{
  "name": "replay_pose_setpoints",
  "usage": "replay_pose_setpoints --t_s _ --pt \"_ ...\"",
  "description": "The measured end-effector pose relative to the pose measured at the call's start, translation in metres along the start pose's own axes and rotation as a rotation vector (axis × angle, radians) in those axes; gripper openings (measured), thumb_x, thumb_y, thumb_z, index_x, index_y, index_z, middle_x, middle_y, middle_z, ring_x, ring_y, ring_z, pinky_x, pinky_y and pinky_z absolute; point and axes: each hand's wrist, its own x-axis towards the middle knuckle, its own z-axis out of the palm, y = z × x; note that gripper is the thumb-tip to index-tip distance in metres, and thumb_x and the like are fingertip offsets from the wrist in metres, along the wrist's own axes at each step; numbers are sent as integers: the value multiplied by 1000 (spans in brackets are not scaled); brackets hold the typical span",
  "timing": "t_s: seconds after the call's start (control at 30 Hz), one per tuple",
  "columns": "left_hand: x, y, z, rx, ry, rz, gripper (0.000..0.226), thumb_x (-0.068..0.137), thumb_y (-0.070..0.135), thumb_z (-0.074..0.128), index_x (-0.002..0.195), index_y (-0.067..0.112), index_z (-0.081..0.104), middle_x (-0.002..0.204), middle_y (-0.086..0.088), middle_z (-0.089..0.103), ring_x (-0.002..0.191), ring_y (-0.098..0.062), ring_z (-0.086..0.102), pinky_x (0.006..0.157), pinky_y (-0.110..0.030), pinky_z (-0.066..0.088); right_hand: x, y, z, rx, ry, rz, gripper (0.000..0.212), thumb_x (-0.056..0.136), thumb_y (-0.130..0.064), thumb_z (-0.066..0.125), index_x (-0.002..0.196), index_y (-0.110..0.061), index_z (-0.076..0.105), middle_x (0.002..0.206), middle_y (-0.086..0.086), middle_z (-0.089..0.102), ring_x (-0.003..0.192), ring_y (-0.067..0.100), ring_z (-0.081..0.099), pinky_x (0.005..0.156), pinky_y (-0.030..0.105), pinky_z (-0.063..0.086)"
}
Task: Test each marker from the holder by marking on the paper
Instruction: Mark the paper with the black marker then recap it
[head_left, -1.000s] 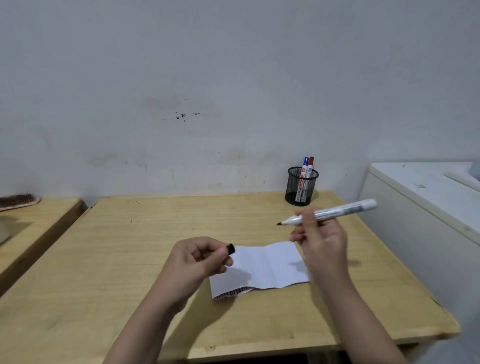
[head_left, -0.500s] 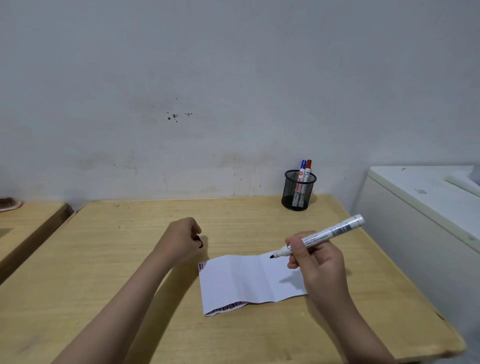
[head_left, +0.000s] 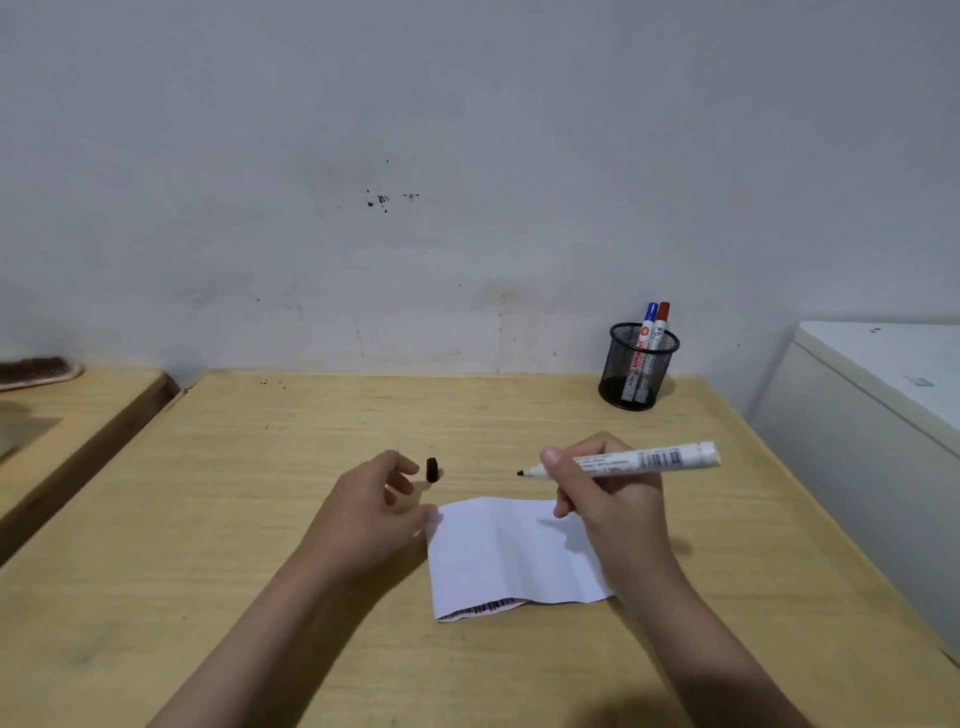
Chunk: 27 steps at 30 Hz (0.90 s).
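My right hand (head_left: 605, 491) grips an uncapped white marker (head_left: 631, 460) with a black tip that points left, above the far edge of the folded white paper (head_left: 511, 553). The black cap (head_left: 431, 469) stands on the wooden table (head_left: 218, 519) just beyond the paper's far left corner. My left hand (head_left: 371, 506) hovers beside the cap with fingers apart, holding nothing; one fingertip touches the paper's left corner. A black mesh holder (head_left: 636, 366) at the back right holds a blue-capped marker (head_left: 648, 325) and a red-capped marker (head_left: 660, 322).
A white cabinet (head_left: 878, 395) stands close to the table's right edge. A second wooden surface (head_left: 67, 410) lies at the left with a brush (head_left: 36, 370) on it. The wall runs right behind the table.
My left hand has let go of the black cap, which now stands on the table. The marker tip has lifted from the paper and sits above its far edge.
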Motion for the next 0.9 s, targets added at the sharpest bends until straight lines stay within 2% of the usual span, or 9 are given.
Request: replay_pose_setpoints --t_s 0.1,0.23,0.37,0.47,0.63,0.9 --pt "-21 -2 4 59 -15 28 49 53 50 75 96 34 57 90 16 62 81 -6 58 72 -28 48 14 9 28 49 -40 109 21 82 -9 68 65 -8 55 44 -6 54 41 11 47 44 23 44" --pt "-24 -7 11 175 -1 115 49 50 61 70 90 36 56 88 18 57 85 -4 53 80 -37 46 23 34 60 28 -134 309 22 86 -18 65 66 -14 55 54 2 56 41 15 53 44 26 45" --pt "-23 -16 15 181 43 136 48 49 67 67 85 37 57 85 19 53 85 -4 50 78 -35 38 22 57 67 -94 -186 282 20 86 -20 64 72 -8 55 53 4 62 42 19 54 43 27 44" --pt "-24 -20 16 201 72 164 48 49 71 65 83 37 60 86 19 53 87 -6 49 77 -33 30 20 65 63 -116 -197 266 22 85 -17 66 68 -7 55 53 7 62 42 23 52 45 28 44" --pt "-25 -21 16 245 85 193 53 49 76 57 86 38 66 86 18 55 88 -8 52 77 -33 29 20 70 64 -158 -170 266 33 80 -23 72 58 -10 51 49 7 61 43 21 55 40 25 44" --pt "-26 -21 15 280 97 199 57 51 78 53 90 40 69 87 18 56 89 -8 53 79 -33 28 20 75 64 -203 -180 244 36 81 -16 70 67 10 50 59 25 58 45 16 55 39 23 44"
